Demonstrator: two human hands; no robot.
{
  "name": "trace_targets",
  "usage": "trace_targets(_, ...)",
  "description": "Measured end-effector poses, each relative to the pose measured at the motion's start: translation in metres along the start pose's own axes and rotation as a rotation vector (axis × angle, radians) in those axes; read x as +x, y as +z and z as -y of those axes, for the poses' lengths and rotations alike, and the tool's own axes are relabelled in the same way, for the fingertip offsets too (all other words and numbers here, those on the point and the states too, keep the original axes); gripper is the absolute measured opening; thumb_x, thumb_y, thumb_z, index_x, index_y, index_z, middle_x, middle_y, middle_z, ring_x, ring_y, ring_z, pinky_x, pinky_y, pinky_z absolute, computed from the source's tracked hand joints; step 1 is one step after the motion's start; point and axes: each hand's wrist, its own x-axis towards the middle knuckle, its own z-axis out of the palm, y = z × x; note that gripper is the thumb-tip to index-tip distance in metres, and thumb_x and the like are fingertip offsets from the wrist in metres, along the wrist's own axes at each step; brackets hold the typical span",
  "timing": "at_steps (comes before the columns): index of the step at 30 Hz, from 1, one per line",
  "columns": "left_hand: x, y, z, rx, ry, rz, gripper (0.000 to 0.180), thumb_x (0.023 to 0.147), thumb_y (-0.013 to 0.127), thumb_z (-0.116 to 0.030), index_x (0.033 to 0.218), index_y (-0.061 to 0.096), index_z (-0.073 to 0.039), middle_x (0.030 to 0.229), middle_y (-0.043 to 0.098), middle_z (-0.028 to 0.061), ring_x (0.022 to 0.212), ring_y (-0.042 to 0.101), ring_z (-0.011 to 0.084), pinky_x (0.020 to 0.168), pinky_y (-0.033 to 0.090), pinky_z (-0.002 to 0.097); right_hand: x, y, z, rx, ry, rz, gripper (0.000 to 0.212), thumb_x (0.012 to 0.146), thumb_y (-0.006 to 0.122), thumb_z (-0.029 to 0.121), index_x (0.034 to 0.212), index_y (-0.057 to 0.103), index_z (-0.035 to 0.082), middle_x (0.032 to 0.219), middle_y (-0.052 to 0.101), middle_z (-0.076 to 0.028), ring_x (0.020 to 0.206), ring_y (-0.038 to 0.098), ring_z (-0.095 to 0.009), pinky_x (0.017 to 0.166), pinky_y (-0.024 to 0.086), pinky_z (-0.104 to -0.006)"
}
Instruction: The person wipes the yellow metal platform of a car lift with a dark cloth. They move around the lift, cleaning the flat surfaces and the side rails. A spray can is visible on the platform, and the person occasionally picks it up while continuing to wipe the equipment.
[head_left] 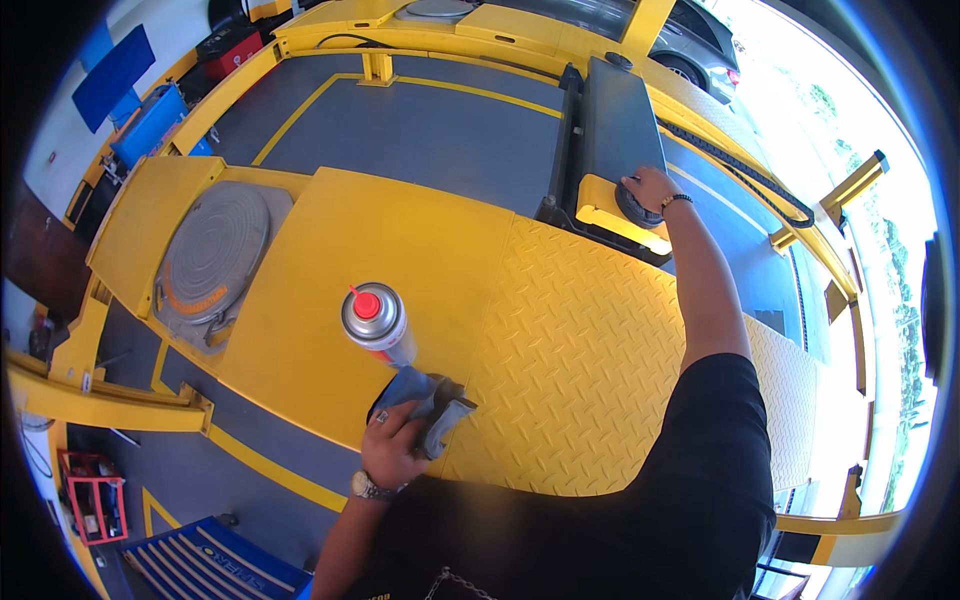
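Holding a grey rag (432, 405) in our left hand (392, 447), fingers clenched on it, we stay beside the spray can (377, 322) standing on the yellow ramp (560, 350). Our right hand (648, 190) grips a black knob (632, 205).

Your left hand (393, 447) presses soft grey cloth (432, 403) on the yellow painted metal ramp (600, 360) — raised tread pattern there, smooth and matt further left. The spray can (377, 322) is glossy metal with a red plastic nozzle. Your right hand (650, 188) rests on a black, matt knob (632, 205) — likely rubber.
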Motion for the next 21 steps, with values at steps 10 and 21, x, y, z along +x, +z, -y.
trace_targets(10, 0.003, -0.001, -0.002, 0.000, 0.022, -0.004, 0.033, 0.067, 0.083, -0.016, 0.096, 0.072, -0.006, 0.116, 0.070, 0.0112, 0.099, 0.070, 0.0305, 0.084, 0.054, 0.0430, -0.016, 0.011, -0.015, 0.141, -0.001, -0.122, 0.051, 0.103, 0.049, 0.046, 0.129, 0.067, 0.006, 0.138, 0.064, -0.016, 0.128, 0.061, -0.035, 0.108, 0.049, -0.0472)
trace_targets(21, 0.008, 0.004, -0.007, 0.009, 0.033, -0.013, 0.032, 0.065, 0.081, -0.014, 0.095, 0.072, -0.006, 0.115, 0.071, 0.0115, 0.095, 0.069, 0.0320, 0.082, 0.054, 0.0434, -0.008, 0.038, -0.049, 0.387, -0.248, -0.206, 0.064, 0.098, 0.055, 0.059, 0.131, 0.067, 0.006, 0.137, 0.064, -0.018, 0.128, 0.060, -0.036, 0.107, 0.048, -0.0457)
